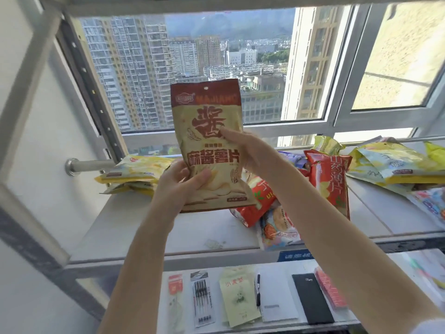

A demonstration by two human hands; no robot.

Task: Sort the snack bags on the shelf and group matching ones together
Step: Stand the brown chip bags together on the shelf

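**Brown bag up in both hands, no pile for it yet**

I hold the brown-and-tan foil chip bag (209, 145) upright above the white shelf (168, 232), in front of the window (228, 56). My left hand (183, 182) grips its lower corner, thumb across the front and fingers behind. My right hand (248, 150) pinches the right edge, thumb on the print. Neither hand is free. I see no second brown bag, so I could set it on the wrong group: the stacked yellow bags (134, 172) at the left or the red bags (330, 182) leaning in the middle. The pale rice-cracker bag (277, 229) hangs over the shelf's front lip under my right forearm, so lowering carelessly could sweep it off.
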